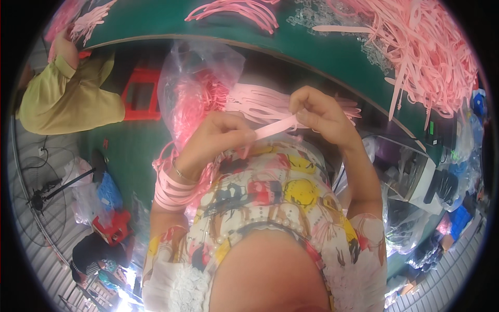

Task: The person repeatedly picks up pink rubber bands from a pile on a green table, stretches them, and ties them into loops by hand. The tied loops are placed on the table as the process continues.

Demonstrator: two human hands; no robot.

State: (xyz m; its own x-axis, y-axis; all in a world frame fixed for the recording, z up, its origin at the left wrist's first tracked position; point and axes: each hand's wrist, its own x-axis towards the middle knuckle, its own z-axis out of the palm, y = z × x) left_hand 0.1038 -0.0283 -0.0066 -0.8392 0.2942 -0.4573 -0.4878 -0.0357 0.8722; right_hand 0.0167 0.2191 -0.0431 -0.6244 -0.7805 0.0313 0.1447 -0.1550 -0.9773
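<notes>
A flat pink strap [275,128] is stretched between my two hands, in front of my chest. My left hand [226,136] pinches its left end, and my right hand [323,118] grips the other end between thumb and fingers. Several pink straps [174,183] hang looped around my left forearm, below a thin bracelet. Just beyond my hands lies a bundle of pink straps [254,98], partly covered by the right hand. To its left, a clear plastic bag [174,67] holds more pink strands.
The green table [156,18] curves across the far side. On it are a large tangled heap of pink straps [426,57], clear plastic pieces [312,18] and a smaller strap bunch [236,13]. A co-worker in a yellow-green top [67,99] sits at left, near a red stool [141,91].
</notes>
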